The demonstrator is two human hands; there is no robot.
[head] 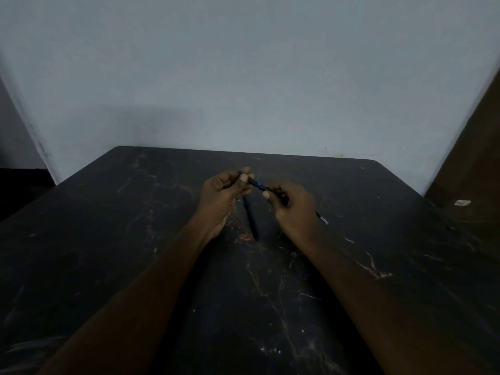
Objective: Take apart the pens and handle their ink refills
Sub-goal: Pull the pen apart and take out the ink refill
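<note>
A dark blue pen (257,184) is held level above the black marble table (135,239), gripped at both ends. My left hand (221,197) pinches its left end between thumb and fingers. My right hand (293,209) holds its right end. A second dark pen (250,220) lies on the table below and between the hands, pointing toward me. A thin blue and clear piece (322,218), perhaps a refill or a pen tip, shows just right of my right hand; whether the hand holds it I cannot tell.
The table's far edge meets a pale wall (243,77). A brown wooden panel (470,158) stands at the right. A small white object (462,203) lies beside the table's far right corner.
</note>
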